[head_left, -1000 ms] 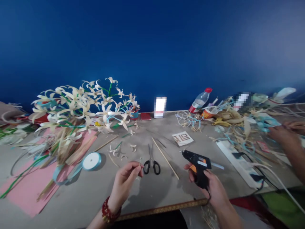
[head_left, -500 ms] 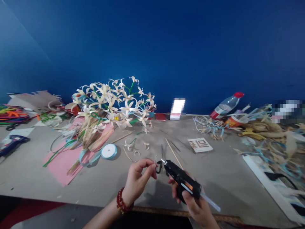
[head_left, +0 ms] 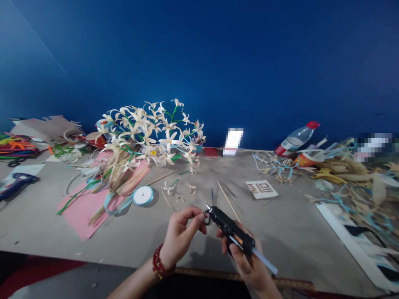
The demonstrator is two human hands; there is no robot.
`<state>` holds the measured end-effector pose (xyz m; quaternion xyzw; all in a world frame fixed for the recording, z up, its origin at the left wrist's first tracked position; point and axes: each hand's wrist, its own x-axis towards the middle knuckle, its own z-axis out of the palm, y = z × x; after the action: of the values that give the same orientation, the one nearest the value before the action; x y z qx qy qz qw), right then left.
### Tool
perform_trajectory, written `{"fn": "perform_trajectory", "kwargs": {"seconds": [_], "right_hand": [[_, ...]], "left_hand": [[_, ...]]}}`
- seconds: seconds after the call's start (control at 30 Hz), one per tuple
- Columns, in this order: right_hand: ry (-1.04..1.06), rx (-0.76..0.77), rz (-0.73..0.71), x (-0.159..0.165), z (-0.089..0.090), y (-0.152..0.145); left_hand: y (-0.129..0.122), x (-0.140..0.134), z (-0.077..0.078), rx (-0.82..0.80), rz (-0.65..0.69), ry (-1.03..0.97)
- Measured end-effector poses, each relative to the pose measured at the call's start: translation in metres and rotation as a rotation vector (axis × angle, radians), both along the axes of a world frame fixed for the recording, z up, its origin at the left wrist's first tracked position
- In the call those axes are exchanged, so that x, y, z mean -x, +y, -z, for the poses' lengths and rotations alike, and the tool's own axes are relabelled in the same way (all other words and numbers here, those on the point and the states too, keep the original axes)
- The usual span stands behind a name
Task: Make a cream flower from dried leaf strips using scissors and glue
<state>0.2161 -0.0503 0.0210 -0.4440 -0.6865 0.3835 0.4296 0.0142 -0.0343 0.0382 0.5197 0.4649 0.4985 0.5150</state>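
Observation:
My right hand (head_left: 246, 259) is wrapped round a black hot glue gun (head_left: 232, 227), with a clear glue stick (head_left: 264, 261) poking out of its back end. The gun's metal nozzle points up and left, close to the fingertips of my left hand (head_left: 183, 228). Those fingertips are pinched together on a small pale curled petal (head_left: 203, 212), mostly hidden by the fingers. Just beyond my hands lie loose cream petals (head_left: 192, 189) and a small white flower (head_left: 170, 187) with a green stem.
White flowers on green stems (head_left: 168, 139) stand at the back left. A ribbon spool (head_left: 143, 195) lies near pink paper (head_left: 84, 218). To the right are a patterned white card (head_left: 262, 189), a tilted bottle (head_left: 297, 139) and a white power strip (head_left: 346, 245). A blue glue gun (head_left: 18, 185) lies far left.
My right hand has brought the glue gun a little left, so its nozzle is now nearer the left fingertips. My left hand has hardly moved and keeps its pinch.

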Motion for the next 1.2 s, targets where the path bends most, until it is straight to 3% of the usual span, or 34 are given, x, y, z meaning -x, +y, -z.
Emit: {"fn": "perform_trajectory", "kwargs": {"seconds": [0.53,0.7,1.2], "right_hand": [[0.048,0.066,-0.027,0.0022,0.0056,0.0003],[0.002,0.016,-0.001,0.0038,-0.0005,0.0009],[-0.004,0.004,0.007,0.0044,0.0042,-0.0012]], "left_hand": [[-0.001,-0.0018,-0.0014,0.086,0.041,-0.139],[-0.0002,-0.0022,0.0013,0.093,0.047,-0.172],[0.0004,-0.0026,-0.0032,0.099,0.044,-0.175]]}}
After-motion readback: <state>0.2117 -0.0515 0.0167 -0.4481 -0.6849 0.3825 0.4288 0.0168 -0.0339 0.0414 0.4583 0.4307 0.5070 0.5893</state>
